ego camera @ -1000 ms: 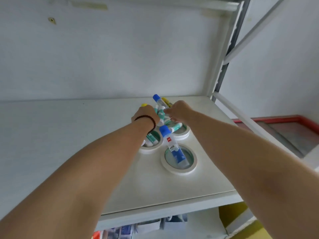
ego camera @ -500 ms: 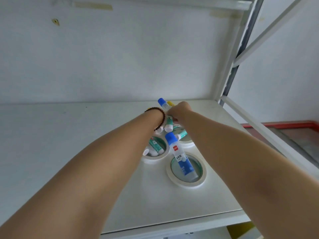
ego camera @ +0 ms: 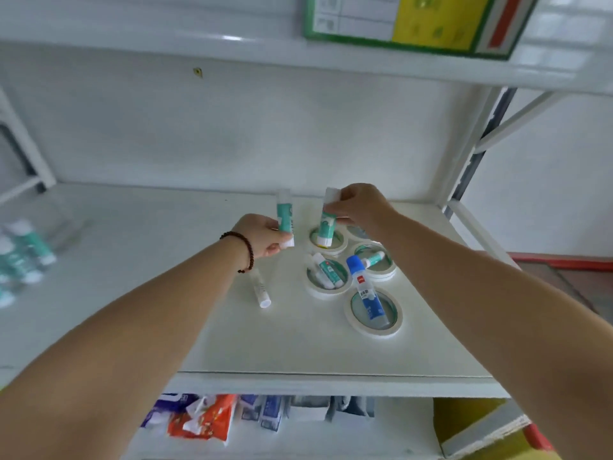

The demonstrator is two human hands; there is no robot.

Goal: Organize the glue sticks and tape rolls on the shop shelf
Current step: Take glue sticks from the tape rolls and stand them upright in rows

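On the white shelf [ego camera: 298, 346], several white tape rolls lie flat at the right. A blue-capped glue bottle [ego camera: 365, 290] leans across the nearest roll [ego camera: 374, 328]. Another roll [ego camera: 326, 287] holds a teal glue stick [ego camera: 326, 268], and a small stick [ego camera: 373, 258] lies on the roll [ego camera: 386, 270] behind it. My left hand [ego camera: 263, 237] grips an upright teal glue stick [ego camera: 285, 215]. My right hand [ego camera: 358, 204] holds a second teal stick [ego camera: 326, 224] above a far roll [ego camera: 328, 245]. A white stick [ego camera: 260, 287] lies loose on the shelf.
Several teal glue sticks [ego camera: 23, 254], blurred, stand at the shelf's far left. An upper shelf carries a green and yellow box [ego camera: 414, 21]. Packaged goods [ego camera: 205, 419] and a yellow box [ego camera: 481, 426] sit on the shelf below. A metal upright [ego camera: 477, 144] bounds the right side.
Both hands have lifted out of the cluster of rolls, each with a teal glue stick. The view has pulled back and swung left, showing the upper shelf and the sticks at far left.
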